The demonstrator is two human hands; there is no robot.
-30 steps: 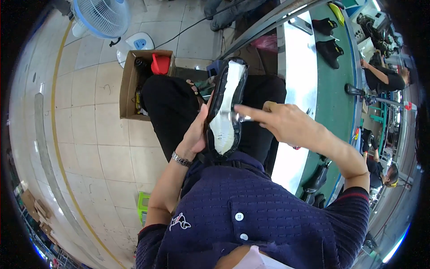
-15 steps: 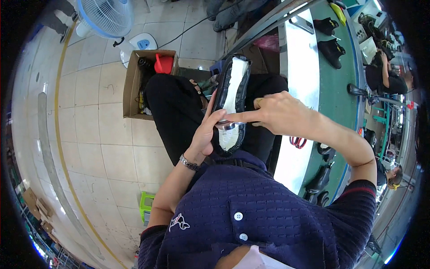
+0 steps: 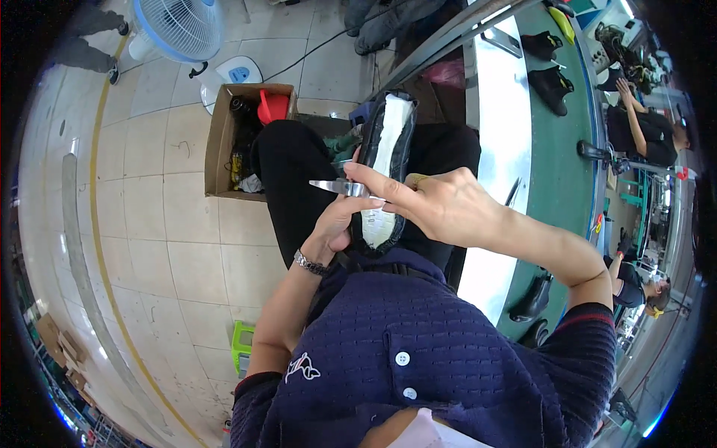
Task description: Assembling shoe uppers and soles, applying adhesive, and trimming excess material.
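A black shoe upper is held sole side up over my lap, toe end away from me, with a long white strip down its middle. My left hand grips it from the left, its thumb near the heel end and its other fingers mostly hidden behind the shoe. A pointed silver metal blade sticks out to the left across the shoe. My right hand closes its index finger and thumb around the blade's inner part; whether it has a handle is hidden.
On my right runs a white bench edge beside a green conveyor carrying black shoes. A cardboard box with a red container stands left of my knees. Beyond it is a fan; a green stool is nearer.
My right hand has shifted from pointing at the sole to pinching the metal blade, which now juts out leftward. The shoe stays nearly in place.
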